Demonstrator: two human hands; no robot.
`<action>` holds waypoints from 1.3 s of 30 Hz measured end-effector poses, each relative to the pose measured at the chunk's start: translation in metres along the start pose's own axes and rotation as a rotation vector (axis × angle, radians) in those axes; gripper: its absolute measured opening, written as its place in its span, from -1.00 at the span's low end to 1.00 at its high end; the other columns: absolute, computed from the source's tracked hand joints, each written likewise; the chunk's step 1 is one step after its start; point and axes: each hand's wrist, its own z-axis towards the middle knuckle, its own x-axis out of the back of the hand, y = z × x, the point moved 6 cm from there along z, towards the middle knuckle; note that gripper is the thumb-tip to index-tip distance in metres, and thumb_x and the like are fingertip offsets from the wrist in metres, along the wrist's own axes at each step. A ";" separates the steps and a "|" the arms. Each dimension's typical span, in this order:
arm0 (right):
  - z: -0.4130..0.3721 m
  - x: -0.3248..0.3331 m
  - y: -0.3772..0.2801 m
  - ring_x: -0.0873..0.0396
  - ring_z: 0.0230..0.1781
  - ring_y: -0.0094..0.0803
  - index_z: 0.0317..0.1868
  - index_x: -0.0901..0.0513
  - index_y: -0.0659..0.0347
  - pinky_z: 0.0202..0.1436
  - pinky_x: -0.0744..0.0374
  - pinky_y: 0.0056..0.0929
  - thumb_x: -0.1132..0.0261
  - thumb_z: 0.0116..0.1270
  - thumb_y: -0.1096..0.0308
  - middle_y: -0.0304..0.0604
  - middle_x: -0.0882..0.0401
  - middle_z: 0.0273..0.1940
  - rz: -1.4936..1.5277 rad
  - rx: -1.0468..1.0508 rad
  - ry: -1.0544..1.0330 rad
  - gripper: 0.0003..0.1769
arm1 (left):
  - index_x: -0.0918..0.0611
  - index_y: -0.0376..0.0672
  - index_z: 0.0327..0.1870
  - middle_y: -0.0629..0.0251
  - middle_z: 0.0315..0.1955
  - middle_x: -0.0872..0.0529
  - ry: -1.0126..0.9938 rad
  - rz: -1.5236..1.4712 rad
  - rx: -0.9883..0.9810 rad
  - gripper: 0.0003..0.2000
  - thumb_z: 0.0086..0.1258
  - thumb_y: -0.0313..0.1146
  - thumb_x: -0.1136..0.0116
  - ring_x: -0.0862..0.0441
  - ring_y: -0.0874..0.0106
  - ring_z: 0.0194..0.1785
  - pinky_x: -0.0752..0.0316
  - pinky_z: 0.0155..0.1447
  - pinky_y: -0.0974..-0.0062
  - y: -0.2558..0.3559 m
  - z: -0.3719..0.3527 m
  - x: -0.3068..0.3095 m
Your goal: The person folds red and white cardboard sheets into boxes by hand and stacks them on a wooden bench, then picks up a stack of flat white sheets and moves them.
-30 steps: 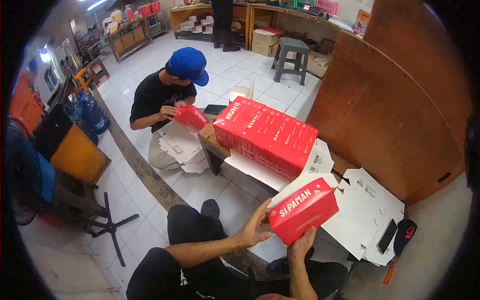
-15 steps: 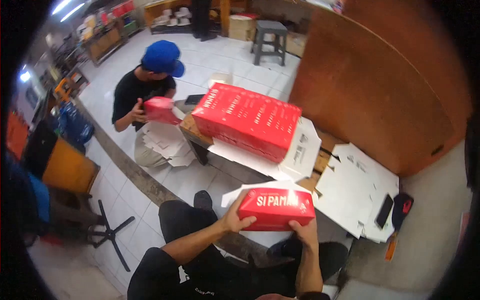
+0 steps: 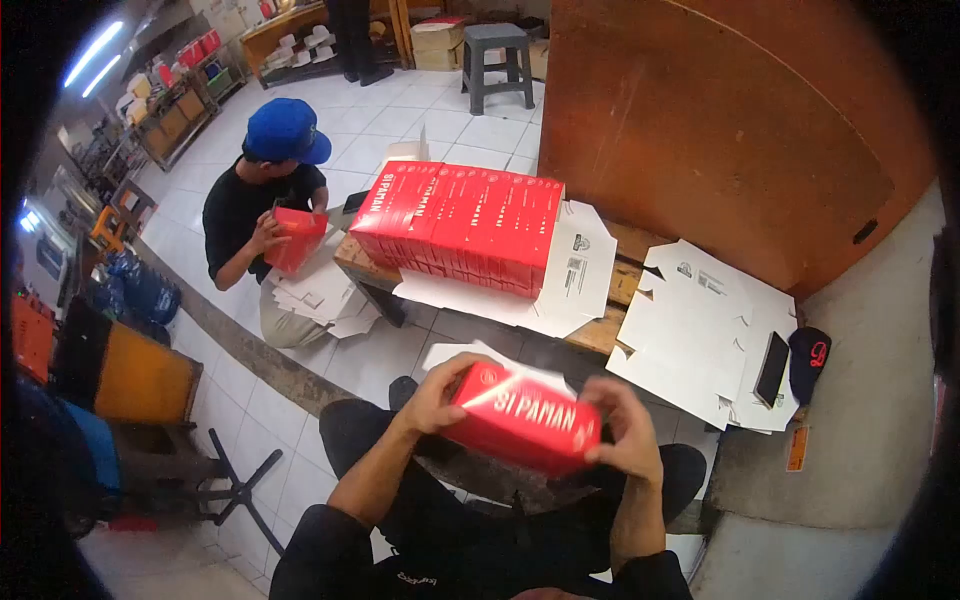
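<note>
I hold a red cardboard box (image 3: 525,422) marked "SI PAMAN" over my lap, tilted down to the right. My left hand (image 3: 440,393) grips its left end and my right hand (image 3: 625,428) clasps its right end. A white flap shows behind the box's top edge. Ahead, a row of several finished red boxes (image 3: 460,222) stands on a low wooden bench (image 3: 610,330).
Flat white box blanks (image 3: 700,330) lie stacked to the right, with a black phone (image 3: 772,367) and a dark cap (image 3: 808,362) on and beside them. A person in a blue cap (image 3: 283,130) crouches at left, folding a red box (image 3: 295,238). A brown wooden panel (image 3: 720,130) leans at right.
I have lowered the box toward my lap and turned it so it tilts down to the right. My view has shifted. The other person keeps folding a box.
</note>
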 end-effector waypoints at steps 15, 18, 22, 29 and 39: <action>-0.040 -0.014 -0.044 -0.65 -0.09 -0.33 -0.08 -0.64 0.31 0.03 -0.55 -0.31 -0.58 -0.02 0.34 -0.08 -0.69 -0.14 0.048 0.168 0.051 -0.52 | -0.63 -0.26 -0.02 0.17 -0.14 -0.65 -0.158 0.497 -0.437 -0.62 0.34 -0.12 -0.10 -0.55 0.27 0.06 -0.36 0.23 0.34 0.092 0.163 -0.031; -0.024 0.017 -0.044 -0.66 -0.14 -0.35 -0.09 -0.63 0.32 -0.05 -0.59 -0.37 -0.50 0.05 0.46 -0.14 -0.69 -0.16 -0.041 0.154 0.271 -0.62 | -0.63 -0.18 0.04 0.16 0.00 -0.63 0.155 0.973 -0.437 -0.60 0.41 -0.06 0.00 -0.50 0.13 0.15 -0.30 0.30 0.16 0.071 0.229 0.019; 0.040 0.045 -0.024 -0.61 -0.26 -0.46 -0.11 -0.62 0.34 -0.19 -0.56 -0.49 -0.45 0.10 0.49 -0.18 -0.67 -0.25 -0.198 0.255 0.560 -0.68 | -0.51 -0.06 0.23 0.14 0.25 -0.46 0.256 1.631 -0.247 -0.53 0.45 0.01 0.09 -0.29 0.09 0.37 -0.10 0.41 -0.09 0.013 0.266 0.078; 0.162 0.050 0.052 -0.63 -0.20 -0.46 -0.07 -0.62 0.36 -0.09 -0.55 -0.44 -0.38 0.15 0.44 -0.15 -0.70 -0.22 -0.214 0.033 0.243 -0.68 | -0.35 0.00 0.37 0.12 0.37 -0.31 0.247 1.610 -0.051 -0.46 0.45 0.04 0.16 -0.11 0.10 0.49 0.04 0.48 -0.14 -0.001 0.272 0.094; 0.185 0.048 0.066 -0.62 -0.32 -0.45 -0.11 -0.66 0.36 -0.17 -0.58 -0.40 -0.41 0.08 0.45 -0.14 -0.72 -0.27 -0.334 -0.081 0.227 -0.67 | -0.41 -0.02 0.34 0.16 0.31 -0.36 0.245 1.606 -0.095 -0.47 0.44 0.05 0.16 -0.19 0.17 0.43 0.01 0.44 -0.19 -0.004 0.272 0.091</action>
